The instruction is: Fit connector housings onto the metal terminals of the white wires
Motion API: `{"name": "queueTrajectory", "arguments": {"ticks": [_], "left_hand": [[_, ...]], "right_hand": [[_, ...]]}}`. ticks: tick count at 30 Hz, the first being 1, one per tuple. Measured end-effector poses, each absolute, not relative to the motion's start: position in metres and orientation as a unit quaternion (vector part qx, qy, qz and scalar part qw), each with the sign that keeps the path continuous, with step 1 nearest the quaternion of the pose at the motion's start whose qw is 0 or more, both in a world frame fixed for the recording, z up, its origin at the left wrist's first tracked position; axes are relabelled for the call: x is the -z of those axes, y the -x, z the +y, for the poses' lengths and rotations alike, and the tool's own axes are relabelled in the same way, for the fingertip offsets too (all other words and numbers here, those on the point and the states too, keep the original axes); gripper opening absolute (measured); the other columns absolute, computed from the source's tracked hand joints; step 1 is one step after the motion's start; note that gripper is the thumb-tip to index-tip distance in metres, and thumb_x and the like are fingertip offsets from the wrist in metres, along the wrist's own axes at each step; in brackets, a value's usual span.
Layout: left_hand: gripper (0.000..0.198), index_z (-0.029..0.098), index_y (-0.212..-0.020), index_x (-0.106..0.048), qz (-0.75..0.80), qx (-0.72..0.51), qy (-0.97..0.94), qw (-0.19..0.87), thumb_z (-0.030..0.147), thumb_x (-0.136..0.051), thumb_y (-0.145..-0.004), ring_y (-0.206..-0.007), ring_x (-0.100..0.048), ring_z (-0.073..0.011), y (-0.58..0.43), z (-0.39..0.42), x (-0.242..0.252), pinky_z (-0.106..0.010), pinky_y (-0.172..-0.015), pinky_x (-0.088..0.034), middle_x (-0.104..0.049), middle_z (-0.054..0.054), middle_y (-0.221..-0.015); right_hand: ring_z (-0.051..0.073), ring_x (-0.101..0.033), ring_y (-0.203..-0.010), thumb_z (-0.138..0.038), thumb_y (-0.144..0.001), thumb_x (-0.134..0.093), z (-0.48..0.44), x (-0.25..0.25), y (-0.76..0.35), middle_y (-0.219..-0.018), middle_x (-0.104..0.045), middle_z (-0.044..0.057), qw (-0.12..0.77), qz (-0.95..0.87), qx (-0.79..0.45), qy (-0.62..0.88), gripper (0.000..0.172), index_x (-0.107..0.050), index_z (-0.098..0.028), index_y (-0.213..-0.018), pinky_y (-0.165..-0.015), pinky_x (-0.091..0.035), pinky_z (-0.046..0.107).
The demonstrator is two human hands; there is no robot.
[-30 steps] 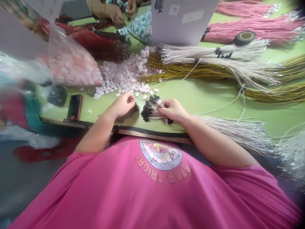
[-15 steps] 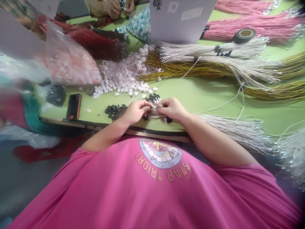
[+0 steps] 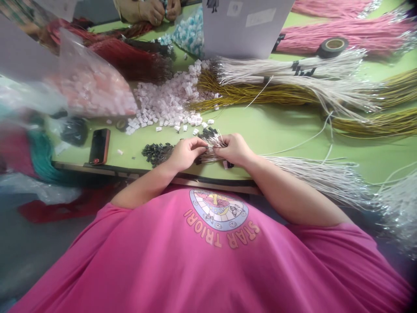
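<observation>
My left hand (image 3: 186, 154) is closed in a pinch at the left side of a bunch of white wires (image 3: 213, 140). What its fingertips hold is too small to make out. My right hand (image 3: 236, 150) is closed on white wire ends at the right side of the same bunch, fingertips close to the left ones. Small black connectors (image 3: 208, 131) lie just beyond the fingertips. Beside my left hand sits a pile of black connectors (image 3: 157, 152), partly hidden by that hand. Long white wires (image 3: 312, 176) trail out to the right, behind my right forearm.
White connectors (image 3: 169, 98) lie heaped beyond my hands. Yellow wires (image 3: 260, 94), bundled white wires (image 3: 293, 67) and a black tape roll (image 3: 332, 46) are at the right. A phone (image 3: 99, 146) lies near the table's front edge. Another person's hands (image 3: 154, 11) work across the table.
The whole view has shifted very slightly. Both hands stay at the wire bunch, with only small movement at the fingertips.
</observation>
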State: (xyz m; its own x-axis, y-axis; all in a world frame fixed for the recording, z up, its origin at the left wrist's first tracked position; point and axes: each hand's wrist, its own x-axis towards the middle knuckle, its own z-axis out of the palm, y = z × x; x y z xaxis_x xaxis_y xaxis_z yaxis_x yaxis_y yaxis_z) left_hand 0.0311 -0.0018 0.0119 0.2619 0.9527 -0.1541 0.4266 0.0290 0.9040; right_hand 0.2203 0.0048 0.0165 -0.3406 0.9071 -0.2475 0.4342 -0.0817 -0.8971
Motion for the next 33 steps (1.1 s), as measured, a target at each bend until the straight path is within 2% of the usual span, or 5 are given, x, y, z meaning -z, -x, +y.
{"name": "queueTrajectory", "arguments": {"ticks": [6, 16, 22, 27, 33], "left_hand": [[0.013, 0.017, -0.086, -0.071, 0.538, -0.281, -0.684, 0.404, 0.021, -0.063, -0.076, -0.076, -0.066, -0.0159, -0.035, -0.004, -0.011, -0.028, -0.073, -0.051, -0.072, -0.003, -0.085], [0.013, 0.018, -0.086, -0.072, 0.546, -0.288, -0.676, 0.402, 0.023, -0.066, -0.076, -0.077, -0.066, -0.0166, -0.038, -0.006, -0.005, -0.03, -0.075, -0.052, -0.073, -0.004, -0.086], [0.016, 0.017, -0.089, -0.071, 0.566, -0.269, -0.672, 0.395, 0.026, -0.063, -0.079, -0.074, -0.066, -0.0162, -0.038, -0.006, -0.008, -0.029, -0.071, -0.051, -0.073, -0.004, -0.085], [0.013, 0.019, -0.087, -0.072, 0.536, -0.281, -0.7, 0.379, 0.021, -0.064, -0.078, -0.078, -0.066, -0.0161, -0.037, -0.005, -0.001, -0.029, -0.077, -0.052, -0.072, -0.003, -0.087], [0.013, 0.018, -0.089, -0.071, 0.485, -0.264, -0.768, 0.323, 0.018, -0.061, -0.08, -0.085, -0.064, -0.0157, -0.034, -0.011, -0.009, -0.029, -0.083, -0.05, -0.069, -0.004, -0.091]], "right_hand": [[0.011, -0.05, -0.035, -0.031, -0.067, -0.056, 0.006, -0.016, -0.222, -0.044, -0.05, -0.004, 0.236, -0.637, -0.52, 0.518, 0.015, -0.055, -0.016, -0.064, -0.034, -0.033, 0.02], [0.011, -0.05, -0.033, -0.025, -0.069, -0.051, 0.005, -0.022, -0.223, -0.037, -0.044, -0.005, 0.22, -0.659, -0.507, 0.51, 0.016, -0.046, -0.018, -0.055, -0.035, -0.032, 0.02], [0.013, -0.051, -0.033, -0.028, -0.073, -0.05, 0.003, -0.023, -0.223, -0.037, -0.047, -0.005, 0.213, -0.666, -0.502, 0.509, 0.017, -0.052, -0.018, -0.06, -0.039, -0.037, 0.021], [0.011, -0.048, -0.034, -0.032, -0.072, -0.054, 0.005, -0.017, -0.223, -0.037, -0.046, -0.005, 0.209, -0.674, -0.492, 0.51, 0.02, -0.054, -0.017, -0.059, -0.04, -0.034, 0.021], [0.01, -0.051, -0.048, -0.03, -0.068, -0.058, 0.007, -0.016, -0.224, -0.053, -0.054, -0.003, 0.263, -0.644, -0.512, 0.503, 0.017, -0.064, -0.014, -0.069, -0.044, -0.036, 0.021]]}}
